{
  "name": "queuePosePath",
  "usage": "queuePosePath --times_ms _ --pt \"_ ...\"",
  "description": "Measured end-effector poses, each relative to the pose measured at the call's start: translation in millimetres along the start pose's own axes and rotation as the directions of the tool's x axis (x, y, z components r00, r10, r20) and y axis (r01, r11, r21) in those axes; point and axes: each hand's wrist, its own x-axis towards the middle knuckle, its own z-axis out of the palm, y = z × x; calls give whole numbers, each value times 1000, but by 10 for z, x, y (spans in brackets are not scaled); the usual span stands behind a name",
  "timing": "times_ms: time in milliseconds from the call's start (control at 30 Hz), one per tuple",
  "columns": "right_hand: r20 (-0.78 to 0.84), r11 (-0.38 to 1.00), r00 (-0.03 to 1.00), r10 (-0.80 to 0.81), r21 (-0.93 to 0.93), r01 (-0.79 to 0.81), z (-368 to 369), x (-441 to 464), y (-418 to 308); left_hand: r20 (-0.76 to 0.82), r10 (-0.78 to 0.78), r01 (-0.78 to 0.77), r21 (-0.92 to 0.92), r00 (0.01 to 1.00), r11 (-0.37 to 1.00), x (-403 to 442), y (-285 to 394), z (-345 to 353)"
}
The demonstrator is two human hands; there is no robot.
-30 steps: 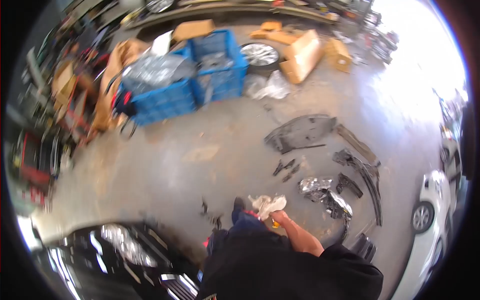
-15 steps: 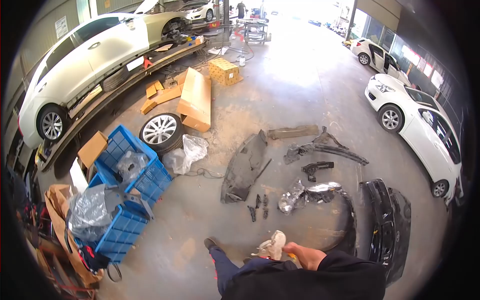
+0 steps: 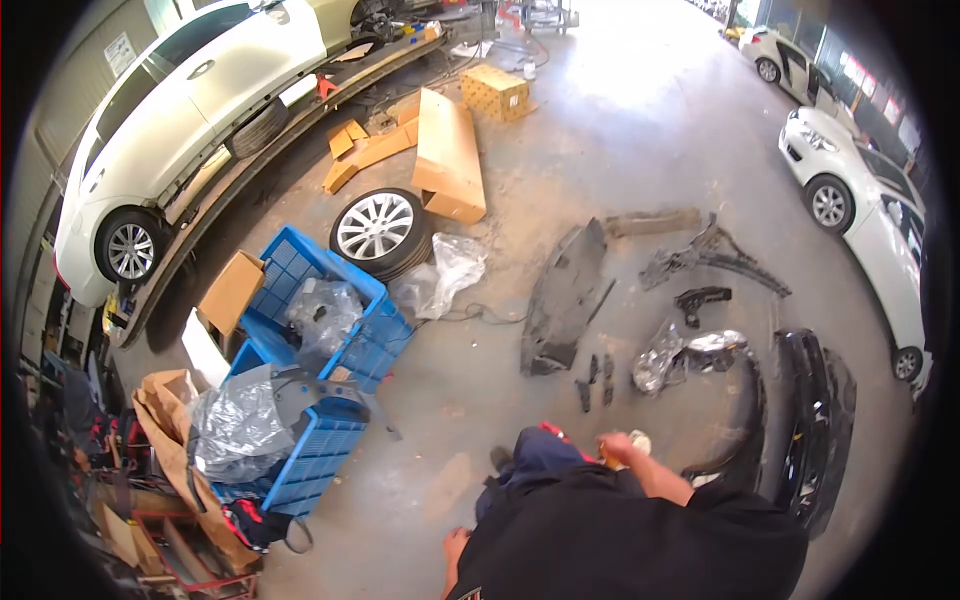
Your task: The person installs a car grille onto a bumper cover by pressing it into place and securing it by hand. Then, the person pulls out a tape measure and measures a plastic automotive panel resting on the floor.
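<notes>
Shifted rightward in view, the white car (image 3: 175, 105) stands along the floor's (image 3: 415, 500) left edge past the blue crates (image 3: 388, 338); near its bottom edge, the right hand (image 3: 622, 450) curls round a yellow item (image 3: 607, 460), the newly visible left hand's (image 3: 457, 547) grip being unclear.

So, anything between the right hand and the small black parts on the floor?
Nothing visible. From the right hand to the small black parts, only floor shows in the gap. The chrome-and-clear headlight lies off to the right of that line. One view, so hand height can't be judged.
</notes>
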Motion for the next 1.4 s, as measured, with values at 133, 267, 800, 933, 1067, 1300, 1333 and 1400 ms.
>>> queuePosePath --times_ms 133,267,800,933,1067,1300,1333,1400 --pt "-60 972 993 103 220 -88 -117 162 -920 -35 -207 201 -139 978 970 256 482 -183" --pt "-68 956 980 187 243 -165 -152 505 -1290 21 -208 209 -48 978 977 625 797 -378" --pt "-95 812 958 269 557 -173 -661 2741 -2754 143 -206 218 -76 968 973 3917 4049 -1246" --pt "-361 798 912 195 599 66 -1142 2769 -3418 214 -89 107 -73 973 992 4864 4874 -1309" --pt "-620 798 729 291 577 173 -932 3006 -3067 533 147 -409 415 833 813 6478 5236 -1291" --pt "-391 566 534 749 797 -210 352 2558 -2827 754 -247 -382 552 609 741 7187 6989 589" --pt "-291 467 504 813 843 -268 542 2543 -2902 763 -298 -368 565 574 739 7300 7148 825" --pt "-289 513 593 751 821 -250 1126 2831 -2895 766 -396 -349 602 506 718 7499 7482 1296"
